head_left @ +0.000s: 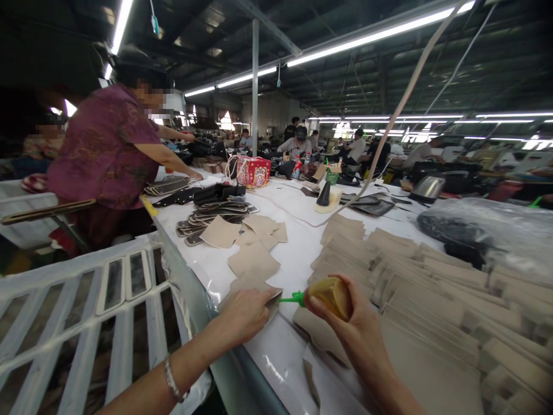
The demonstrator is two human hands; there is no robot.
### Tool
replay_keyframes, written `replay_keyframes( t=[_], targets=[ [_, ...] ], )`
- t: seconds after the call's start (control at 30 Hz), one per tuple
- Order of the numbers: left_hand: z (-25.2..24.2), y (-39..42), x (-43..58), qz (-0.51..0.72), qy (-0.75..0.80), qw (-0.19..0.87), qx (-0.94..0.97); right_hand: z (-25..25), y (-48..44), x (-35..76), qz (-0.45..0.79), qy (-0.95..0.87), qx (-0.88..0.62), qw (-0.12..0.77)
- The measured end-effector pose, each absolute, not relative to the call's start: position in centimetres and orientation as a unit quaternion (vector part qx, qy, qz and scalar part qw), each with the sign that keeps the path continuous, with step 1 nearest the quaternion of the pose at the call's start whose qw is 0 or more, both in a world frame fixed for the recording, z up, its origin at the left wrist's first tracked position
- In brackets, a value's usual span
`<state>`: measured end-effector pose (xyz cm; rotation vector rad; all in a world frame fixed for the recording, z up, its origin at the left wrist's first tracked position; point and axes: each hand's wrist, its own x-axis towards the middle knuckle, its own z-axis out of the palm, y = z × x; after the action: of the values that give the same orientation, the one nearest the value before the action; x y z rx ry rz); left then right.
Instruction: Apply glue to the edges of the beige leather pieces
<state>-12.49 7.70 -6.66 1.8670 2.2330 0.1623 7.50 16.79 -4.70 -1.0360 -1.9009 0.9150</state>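
My left hand [244, 314] pinches a beige panel [273, 305] by its edge, just above the near side of the white table. My right hand [360, 323] wraps round an amber squeeze bottle [332, 293], tilted onto its side. The bottle's green nozzle [297, 298] points left, its thin tip at the panel's edge beside my left fingers. Just beyond my left hand, loose beige panels [254, 260] overlap one another. To the right of the bottle lie rows of stacked beige panels [425, 305]; my right forearm passes over some of them.
Dark pieces [216, 210] are piled farther back, near a red patterned box [253, 172]. A cable [393, 115] hangs down to the white table [298, 230]. White racks [82, 317] stand at left. A person in purple [103, 138] leans over the table's far left.
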Motion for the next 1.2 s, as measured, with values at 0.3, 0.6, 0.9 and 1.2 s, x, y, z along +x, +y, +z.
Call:
replay_keyframes(
  t=[0.3, 0.6, 0.9, 1.2],
  targets=[
    [-7.2, 7.7, -11.8, 0.041, 0.782, 0.098, 0.615, -5.7, 16.9, 6.0, 0.27, -0.787, -0.374, 0.41],
    [-7.9, 7.5, -11.1, 0.036, 0.79, 0.095, 0.604, -5.9, 17.4, 6.1, 0.287, -0.778, -0.411, 0.38],
    [-8.1, 7.3, -11.1, 0.042, 0.785, 0.089, 0.611, -5.7, 17.6, 6.5, 0.328, -0.765, -0.424, 0.356],
    [-8.0, 7.1, -11.4, 0.041, 0.783, 0.1, 0.612, -6.3, 17.9, 6.7, 0.358, -0.749, -0.432, 0.352]
  ],
)
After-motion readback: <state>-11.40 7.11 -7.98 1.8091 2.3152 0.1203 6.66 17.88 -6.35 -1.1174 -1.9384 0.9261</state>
